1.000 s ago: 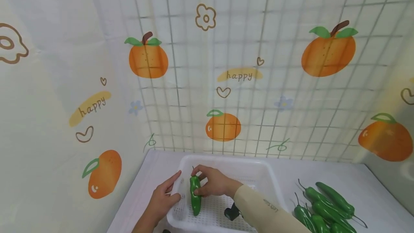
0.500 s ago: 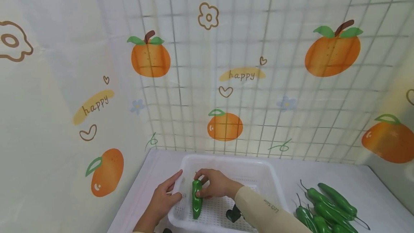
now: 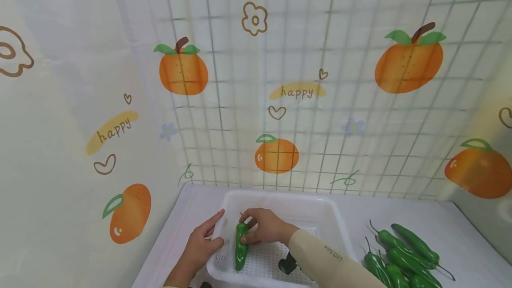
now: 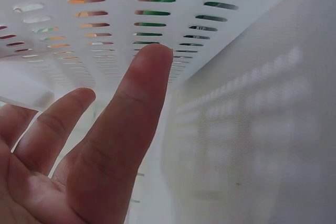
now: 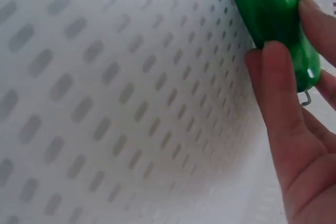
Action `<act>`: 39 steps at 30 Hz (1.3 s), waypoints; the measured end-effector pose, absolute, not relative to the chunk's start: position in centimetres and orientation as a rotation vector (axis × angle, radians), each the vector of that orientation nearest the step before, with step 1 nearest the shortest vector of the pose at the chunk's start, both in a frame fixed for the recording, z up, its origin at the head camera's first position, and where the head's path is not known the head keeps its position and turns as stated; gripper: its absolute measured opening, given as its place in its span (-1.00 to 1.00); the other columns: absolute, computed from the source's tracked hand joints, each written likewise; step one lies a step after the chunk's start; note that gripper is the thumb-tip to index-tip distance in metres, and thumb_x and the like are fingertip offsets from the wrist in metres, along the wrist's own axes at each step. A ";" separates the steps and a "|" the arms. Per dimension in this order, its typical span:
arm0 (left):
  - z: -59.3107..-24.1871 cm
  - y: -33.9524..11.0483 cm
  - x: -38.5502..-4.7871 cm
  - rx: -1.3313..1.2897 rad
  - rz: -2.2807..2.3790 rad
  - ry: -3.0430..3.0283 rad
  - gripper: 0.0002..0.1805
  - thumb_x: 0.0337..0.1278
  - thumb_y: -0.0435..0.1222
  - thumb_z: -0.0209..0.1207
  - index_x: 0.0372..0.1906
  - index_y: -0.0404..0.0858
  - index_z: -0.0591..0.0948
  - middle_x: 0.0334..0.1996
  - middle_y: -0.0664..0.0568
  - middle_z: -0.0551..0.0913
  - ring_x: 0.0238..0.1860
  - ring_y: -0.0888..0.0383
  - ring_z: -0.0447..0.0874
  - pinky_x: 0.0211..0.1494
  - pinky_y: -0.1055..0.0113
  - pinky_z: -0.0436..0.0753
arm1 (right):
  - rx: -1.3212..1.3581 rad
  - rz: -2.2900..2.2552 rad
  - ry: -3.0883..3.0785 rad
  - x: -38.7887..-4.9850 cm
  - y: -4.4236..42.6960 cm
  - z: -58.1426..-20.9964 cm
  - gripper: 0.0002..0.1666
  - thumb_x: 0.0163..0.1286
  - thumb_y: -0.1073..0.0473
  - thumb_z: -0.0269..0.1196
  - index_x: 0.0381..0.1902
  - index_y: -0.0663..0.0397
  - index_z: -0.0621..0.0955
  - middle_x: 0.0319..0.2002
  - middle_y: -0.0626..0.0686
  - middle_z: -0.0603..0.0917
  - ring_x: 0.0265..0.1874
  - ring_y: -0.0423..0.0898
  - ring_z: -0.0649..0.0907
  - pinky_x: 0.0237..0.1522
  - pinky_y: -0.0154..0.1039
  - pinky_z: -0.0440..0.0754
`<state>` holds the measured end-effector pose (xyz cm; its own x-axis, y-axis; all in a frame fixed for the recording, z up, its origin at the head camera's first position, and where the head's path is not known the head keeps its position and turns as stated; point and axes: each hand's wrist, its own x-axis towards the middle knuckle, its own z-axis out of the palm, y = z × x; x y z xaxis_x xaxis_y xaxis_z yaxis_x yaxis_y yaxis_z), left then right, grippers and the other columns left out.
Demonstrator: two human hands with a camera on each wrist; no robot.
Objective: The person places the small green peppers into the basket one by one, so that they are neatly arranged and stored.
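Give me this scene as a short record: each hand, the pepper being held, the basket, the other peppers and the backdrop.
Left hand: open, at the basket's left side
Right hand: pinching a green pepper
Held pepper: inside the basket, stem end pointing away from the person; whether it touches the floor is unclear
White basket: perforated, on a pale table
Other peppers: several, piled right of the basket
Backdrop: pale, printed with oranges and "happy"

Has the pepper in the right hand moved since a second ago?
Yes, slightly: in the head view, the pepper in the right hand has shifted towards the person, closer to the near rim of the basket.
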<state>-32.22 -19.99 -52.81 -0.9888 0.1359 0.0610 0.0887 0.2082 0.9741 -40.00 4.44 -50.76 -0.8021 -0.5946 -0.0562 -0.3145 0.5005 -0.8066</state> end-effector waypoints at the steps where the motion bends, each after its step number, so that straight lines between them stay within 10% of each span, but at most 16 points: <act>1: -52.9 -20.0 -32.3 0.225 1.946 2.406 -0.16 0.16 -0.35 0.27 0.60 0.09 0.41 0.44 -0.17 0.51 0.10 -0.04 0.76 -0.05 0.09 0.80 | -0.758 -1.208 2.419 -40.0 4.4 -50.8 -0.44 0.12 0.18 0.65 0.06 -0.01 0.67 -0.09 0.13 0.78 -0.28 -0.11 0.77 -0.40 -0.21 0.79; 39: -53.5 -19.9 -32.5 0.238 1.984 2.374 -0.13 0.10 -0.37 0.25 0.59 0.12 0.41 0.41 -0.24 0.53 0.07 -0.06 0.77 -0.09 0.08 0.81 | -0.742 -1.082 2.465 -39.3 5.2 -49.0 -0.36 0.15 0.17 0.62 0.19 0.07 0.64 -0.01 0.27 0.74 -0.40 -0.09 0.77 -0.43 -0.19 0.78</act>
